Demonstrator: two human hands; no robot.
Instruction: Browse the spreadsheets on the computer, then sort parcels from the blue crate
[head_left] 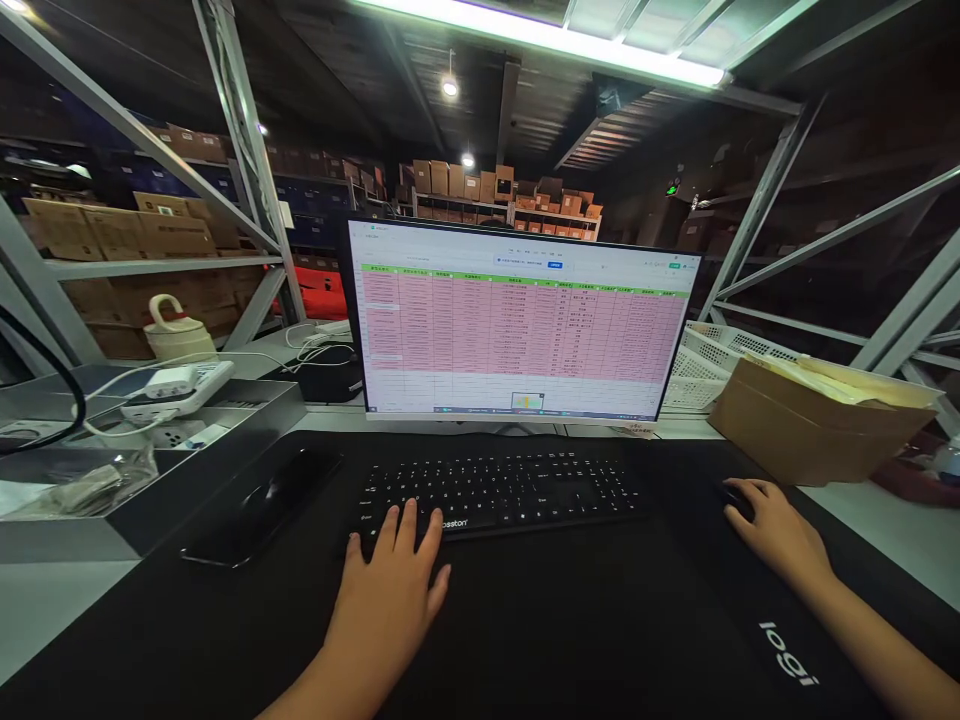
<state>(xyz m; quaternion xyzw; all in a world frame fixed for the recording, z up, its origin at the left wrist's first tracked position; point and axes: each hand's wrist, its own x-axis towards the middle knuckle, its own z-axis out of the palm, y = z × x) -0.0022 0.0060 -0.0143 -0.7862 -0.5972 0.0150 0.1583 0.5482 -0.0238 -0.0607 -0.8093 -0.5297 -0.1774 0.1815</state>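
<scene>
My left hand (pixel 396 580) rests with its fingers spread on the lower left keys of a black keyboard (pixel 525 495). To the right, my right hand (pixel 772 525) is curled over a dark computer mouse (pixel 731 494), mostly hidden beneath the fingers. Both lie on a large black desk mat (pixel 540 620) with a white "logi" mark. Behind the keyboard stands a monitor (pixel 517 330) showing a spreadsheet with a green header row and pink rows; its text is too small to read. A black smartphone (pixel 262 510) lies on the mat, left of the keyboard.
At the left, a grey tray (pixel 217 460) holds a white power strip (pixel 180 390), cables and a plastic bag. A cream bottle (pixel 178 335) stands behind it. A cardboard box (pixel 817 425) and white plastic baskets (pixel 697 365) are at the right. Metal shelving with boxes surrounds the desk.
</scene>
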